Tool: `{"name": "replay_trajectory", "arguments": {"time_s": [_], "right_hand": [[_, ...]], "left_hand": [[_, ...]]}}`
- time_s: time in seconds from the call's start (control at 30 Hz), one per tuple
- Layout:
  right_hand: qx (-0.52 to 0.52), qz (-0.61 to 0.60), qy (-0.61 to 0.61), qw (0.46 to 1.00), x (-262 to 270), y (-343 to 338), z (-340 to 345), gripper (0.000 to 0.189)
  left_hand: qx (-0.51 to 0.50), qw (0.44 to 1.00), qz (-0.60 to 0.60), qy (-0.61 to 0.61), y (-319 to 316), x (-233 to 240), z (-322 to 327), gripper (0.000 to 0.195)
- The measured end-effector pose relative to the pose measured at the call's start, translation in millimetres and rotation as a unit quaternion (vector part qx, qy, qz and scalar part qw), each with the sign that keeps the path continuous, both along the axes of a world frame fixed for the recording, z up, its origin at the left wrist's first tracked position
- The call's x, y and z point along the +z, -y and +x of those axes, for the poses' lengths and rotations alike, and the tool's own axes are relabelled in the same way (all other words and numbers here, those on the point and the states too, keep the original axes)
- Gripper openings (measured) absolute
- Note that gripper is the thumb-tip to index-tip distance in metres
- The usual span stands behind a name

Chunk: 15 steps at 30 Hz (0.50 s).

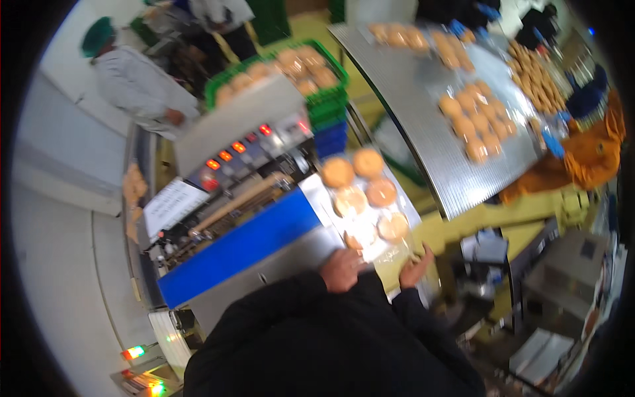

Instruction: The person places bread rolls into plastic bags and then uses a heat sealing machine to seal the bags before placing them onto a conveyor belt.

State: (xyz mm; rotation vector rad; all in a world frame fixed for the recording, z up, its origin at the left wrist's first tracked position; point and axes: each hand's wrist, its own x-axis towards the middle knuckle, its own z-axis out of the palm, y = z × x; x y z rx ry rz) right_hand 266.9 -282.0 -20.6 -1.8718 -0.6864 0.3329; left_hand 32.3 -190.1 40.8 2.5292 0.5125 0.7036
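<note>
Several round buns (350, 201) lie in a clear plastic bag on a pale metal surface at the end of a blue conveyor belt (243, 243). At the near edge of the bag is my left hand (342, 270), its fingers curled by the nearest bun; whether it grips the film cannot be made out. My right hand (416, 268) is at the bag's near right corner, thumb and fingers apart, with clear film beside it. Glare hides part of the bag.
A sealing machine with lit red displays (238, 148) stands left, behind it a green crate (327, 99) of bagged buns. On the right, a ribbed metal table (407, 99) holds more bagged buns. A worker in orange (590, 154) is beside it; another in white (144, 89) stands far left.
</note>
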Motion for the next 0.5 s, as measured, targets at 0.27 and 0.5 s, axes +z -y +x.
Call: {"name": "replay_trajectory", "arguments": {"time_s": [0.27, 0.5], "right_hand": [[0.199, -0.044, 0.255, 0.945, 0.3, -22.6, 43.7, 0.017], [0.187, 0.024, 0.210, 0.959, 61.4, -26.3, 55.9, 0.009]], "left_hand": [[-0.080, 0.994, 0.044, -0.062, -29.0, -31.2, 1.2, 0.028], [-0.076, 0.997, 0.009, 0.010, -20.7, 0.2, 13.5, 0.023]]}}
